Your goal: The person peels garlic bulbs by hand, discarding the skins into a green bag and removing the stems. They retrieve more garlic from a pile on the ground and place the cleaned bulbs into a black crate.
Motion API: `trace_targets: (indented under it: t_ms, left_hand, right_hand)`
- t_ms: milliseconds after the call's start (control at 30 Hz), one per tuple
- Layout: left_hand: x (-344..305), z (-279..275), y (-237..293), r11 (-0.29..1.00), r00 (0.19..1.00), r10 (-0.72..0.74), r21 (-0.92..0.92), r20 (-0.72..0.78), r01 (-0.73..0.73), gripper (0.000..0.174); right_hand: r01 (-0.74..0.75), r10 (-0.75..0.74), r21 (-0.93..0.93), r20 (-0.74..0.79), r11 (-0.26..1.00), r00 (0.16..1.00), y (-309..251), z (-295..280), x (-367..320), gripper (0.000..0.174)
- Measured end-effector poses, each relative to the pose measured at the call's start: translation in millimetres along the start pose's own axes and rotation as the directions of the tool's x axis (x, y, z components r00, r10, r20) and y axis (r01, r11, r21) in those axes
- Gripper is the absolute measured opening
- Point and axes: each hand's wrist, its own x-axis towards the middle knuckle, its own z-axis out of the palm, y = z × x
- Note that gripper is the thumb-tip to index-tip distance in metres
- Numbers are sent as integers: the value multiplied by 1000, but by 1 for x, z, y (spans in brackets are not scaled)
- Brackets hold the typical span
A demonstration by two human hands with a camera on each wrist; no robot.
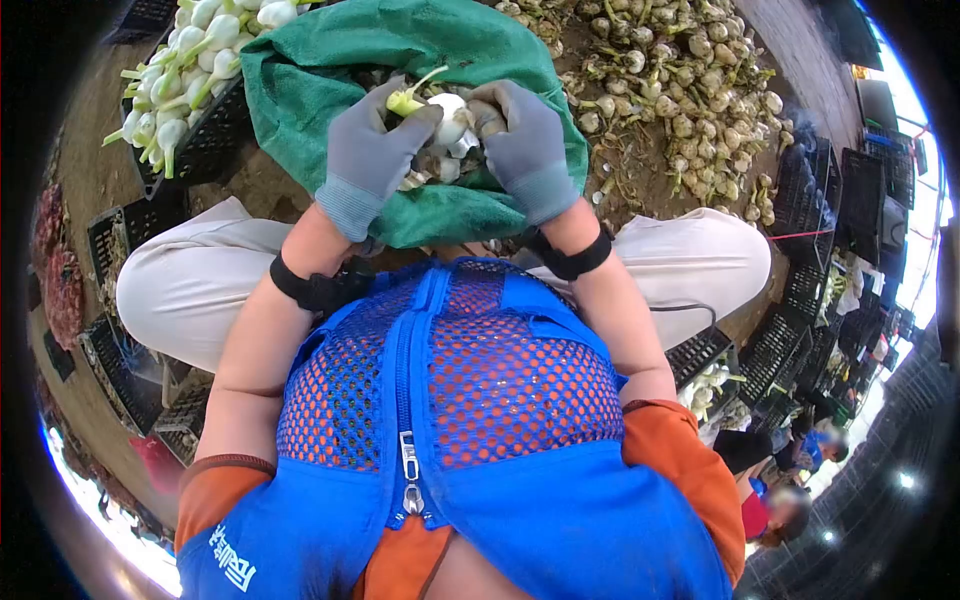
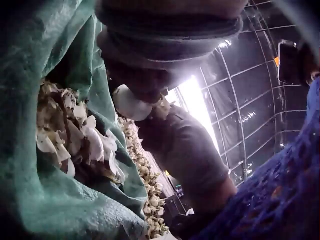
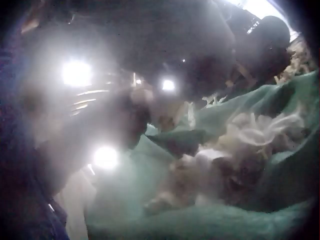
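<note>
My left hand (image 1: 370, 150), in a grey glove, grips a white garlic bulb (image 1: 453, 122) whose short green stem (image 1: 408, 102) sticks out past the thumb. From the other side my right hand (image 1: 528, 145), gloved alike, pinches at the loose papery garlic skin on the bulb with curled fingers. Both hands work above an open green sack (image 1: 300, 100). In the left wrist view the bulb (image 2: 131, 103) shows pale, a flap of garlic skin (image 2: 162, 107) beside it at the right fingers. Shed skins (image 2: 75, 132) lie inside the sack. Glare blurs the right wrist view.
A black crate (image 1: 215, 130) at upper left is heaped with clean white garlic bulbs (image 1: 200, 50). Unpeeled garlic (image 1: 690, 90) covers the ground at upper right. My bent legs flank the sack. More black crates (image 1: 800, 190) stand at right, with other people (image 1: 785, 510) at lower right.
</note>
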Motion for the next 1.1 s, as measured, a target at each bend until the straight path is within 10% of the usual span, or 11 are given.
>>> trace_targets:
  t_ms: [133, 233, 400, 533, 733, 900, 1100]
  left_hand:
    - [2, 0, -2, 999, 1000, -23, -44, -14, 23, 43]
    - [-2, -2, 1, 996, 995, 55, 71, 79, -61, 43]
    - [0, 1, -4, 1000, 1000, 0, 16, 27, 0, 17]
    - [-2, 2, 2, 997, 999, 11, -81, 30, -8, 15]
    - [-2, -7, 9, 958, 988, 24, -287, 150, 21, 20]
    - [15, -33, -9, 613, 961, 19, -763, 274, 206, 29]
    - [24, -40, -22, 132, 888, 59, -885, 456, 446, 29]
  right_hand:
    - [-79, 71, 168, 53, 983, 996, 0, -4, -2, 13]
    - [66, -67, -55, -19, 996, 998, -1, -1, -7, 14]
    - [-110, 108, 195, 20, 975, 994, 7, -7, 3, 13]
    - [119, -124, -55, -90, 991, 988, -4, -1, -11, 15]
    - [-14, -2, -276, -56, 961, 998, 43, -13, -1, 12]
    - [89, -60, -425, 82, 901, 995, 54, -19, -7, 10]
    - [187, -177, -86, 114, 979, 978, 16, -32, 6, 17]
